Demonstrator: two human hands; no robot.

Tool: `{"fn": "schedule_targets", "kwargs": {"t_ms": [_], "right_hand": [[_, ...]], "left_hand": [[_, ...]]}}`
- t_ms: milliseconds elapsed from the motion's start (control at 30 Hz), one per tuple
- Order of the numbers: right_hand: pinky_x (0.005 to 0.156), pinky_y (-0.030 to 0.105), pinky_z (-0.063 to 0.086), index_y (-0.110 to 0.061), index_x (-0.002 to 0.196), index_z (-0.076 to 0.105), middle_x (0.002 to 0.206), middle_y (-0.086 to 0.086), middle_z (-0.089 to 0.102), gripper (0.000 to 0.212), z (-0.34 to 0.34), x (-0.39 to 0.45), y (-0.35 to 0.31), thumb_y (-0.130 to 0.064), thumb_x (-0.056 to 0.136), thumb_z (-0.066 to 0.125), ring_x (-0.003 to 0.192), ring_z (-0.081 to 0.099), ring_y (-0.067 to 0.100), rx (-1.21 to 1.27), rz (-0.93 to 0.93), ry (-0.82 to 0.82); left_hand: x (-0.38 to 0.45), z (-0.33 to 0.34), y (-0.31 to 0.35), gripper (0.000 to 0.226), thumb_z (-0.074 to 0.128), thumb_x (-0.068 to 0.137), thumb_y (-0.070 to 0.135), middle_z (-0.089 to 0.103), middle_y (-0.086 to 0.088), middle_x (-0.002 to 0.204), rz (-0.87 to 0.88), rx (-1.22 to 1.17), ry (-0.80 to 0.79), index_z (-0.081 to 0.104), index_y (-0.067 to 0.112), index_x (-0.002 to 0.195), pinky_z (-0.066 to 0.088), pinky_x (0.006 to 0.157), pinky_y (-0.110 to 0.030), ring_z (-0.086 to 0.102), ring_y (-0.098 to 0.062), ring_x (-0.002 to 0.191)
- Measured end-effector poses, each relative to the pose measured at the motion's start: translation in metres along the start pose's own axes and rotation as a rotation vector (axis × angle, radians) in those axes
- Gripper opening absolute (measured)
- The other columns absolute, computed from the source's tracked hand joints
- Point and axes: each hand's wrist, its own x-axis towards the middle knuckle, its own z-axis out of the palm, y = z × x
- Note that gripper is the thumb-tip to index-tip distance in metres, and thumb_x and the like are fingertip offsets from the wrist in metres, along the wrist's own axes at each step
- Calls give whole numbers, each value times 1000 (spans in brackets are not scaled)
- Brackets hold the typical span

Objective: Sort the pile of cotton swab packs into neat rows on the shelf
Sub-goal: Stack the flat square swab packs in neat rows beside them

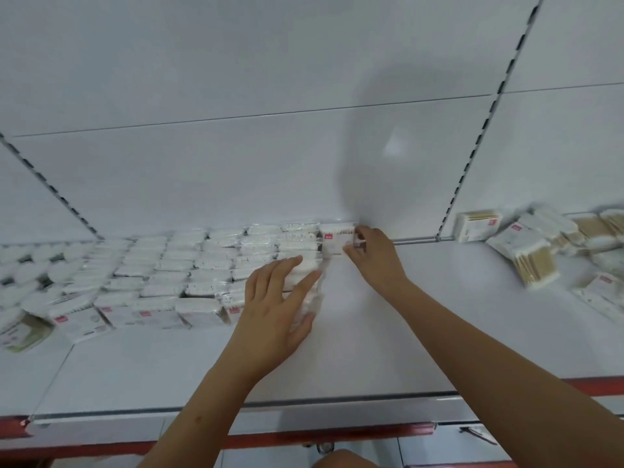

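Looking down over the shelf (371, 332), we find much of the scene blurred: the loose pile of packs (547, 244) at the far right smears into streaks, and its right part is cut off by the frame edge. At the far left, the rounded white packs (23, 265) are soft and run out of view too, so we cannot read any labels beyond small red marks.

Our right hand (373, 253) reaches to the back of the shelf and pinches a single pack (332, 243) with a red mark, fingers curled round its right end; the hand hides that end, and the pack stands just beside the rows, against the back panel (236, 157). Our left hand (280, 298) lies with straight, spread fingers pressing on the near right corner of the sorted rows (202, 265), covering the packs beneath it. Those rows fill the middle left of the shelf, from the back panel toward us.

White and smooth, the shelf has a metal front lip and a red strip (304, 437) below it. Slotted uprights (486, 123) run up the white back panel, where a dark rounded shadow (381, 157) falls above our right hand. At the bottom edge something skin-coloured is cut off, and we cannot tell what it is.
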Motion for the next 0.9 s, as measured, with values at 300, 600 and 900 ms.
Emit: {"fn": "schedule_targets", "kwargs": {"t_ms": [300, 600, 900], "right_hand": [[101, 39, 43, -9, 136, 51, 137, 10, 51, 51, -112, -58, 82, -31, 92, 65, 123, 48, 31, -358, 58, 406], [96, 31, 42, -9, 142, 47, 128, 8, 56, 62, -193, -92, 179, -29, 87, 67, 119, 52, 24, -225, 289, 282], [80, 33, 60, -8, 121, 56, 111, 4, 70, 24, -206, -107, 142, -23, 103, 50, 99, 70, 15, 527, 173, 190]], "left_hand": [[61, 85, 110, 45, 62, 94, 24, 52, 1, 138, 40, -389, -160, 54, 24, 138, 46, 106, -33, 50, -15, 126], [114, 137, 184, 44, 58, 98, 20, 43, 13, 134, -55, -660, -287, 48, 28, 140, 40, 107, -26, 39, -1, 125], [163, 149, 237, 60, 66, 90, 47, 58, 13, 135, -404, -1183, -414, 43, 30, 143, 52, 100, -24, 59, 0, 119]]}}
